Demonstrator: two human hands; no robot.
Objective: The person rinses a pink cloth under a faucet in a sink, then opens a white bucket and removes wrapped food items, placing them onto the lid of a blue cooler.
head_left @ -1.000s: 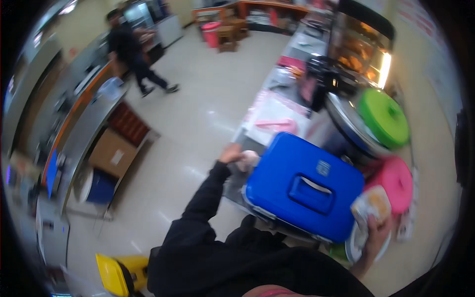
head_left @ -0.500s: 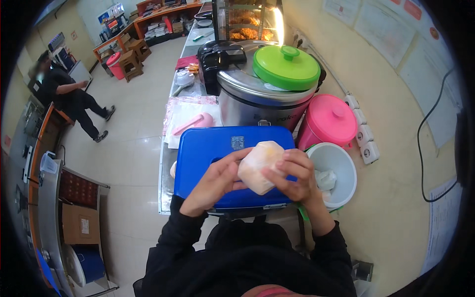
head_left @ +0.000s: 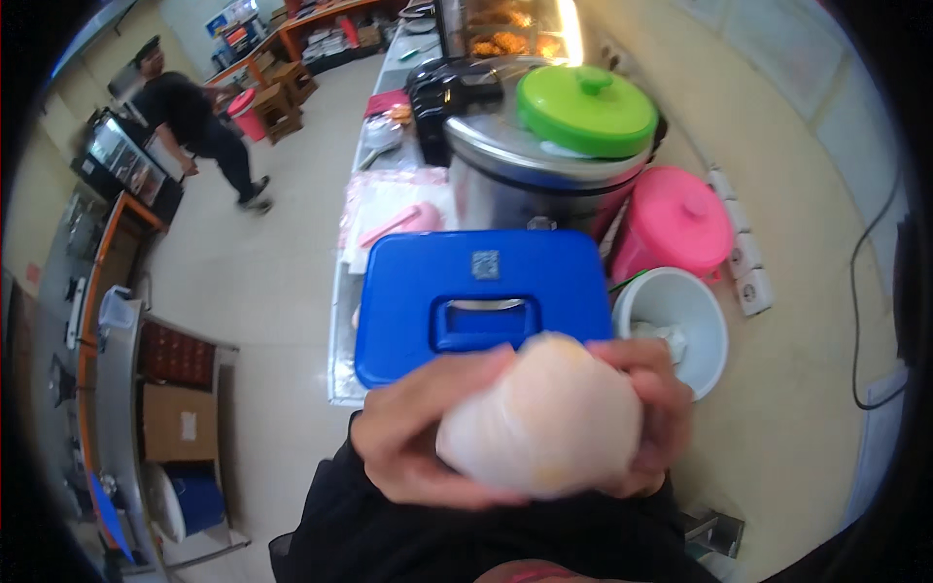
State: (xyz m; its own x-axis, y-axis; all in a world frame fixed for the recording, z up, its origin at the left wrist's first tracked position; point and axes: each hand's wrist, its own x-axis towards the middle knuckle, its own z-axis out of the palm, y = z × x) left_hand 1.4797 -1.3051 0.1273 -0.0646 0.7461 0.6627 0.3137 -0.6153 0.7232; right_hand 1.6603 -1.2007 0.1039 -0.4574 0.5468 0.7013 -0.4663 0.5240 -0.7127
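Note:
Between both hands I hold a rounded, pale paper-wrapped bundle (head_left: 544, 418), close to my chest and blurred by motion. My left hand (head_left: 413, 432) is curled around its left side. On the right side, my right hand (head_left: 661, 413) grips it with bent fingers. What the paper contains is hidden. Just beyond the bundle, a blue lidded box (head_left: 408, 291) with a recessed handle stands at the counter's near end.
Behind the box is a large steel cooker (head_left: 515, 194) with a green lid (head_left: 583, 112) on top. A pink lidded bucket (head_left: 675, 228) and a white bucket (head_left: 705, 340) stand at right. A pink scoop (head_left: 413, 222) lies on paper. Another person (head_left: 194, 121) stands far left.
Both hands have brought the bundle nearer to me, off the blue box, so the box's handle now shows. The other person has turned and shifted toward the back.

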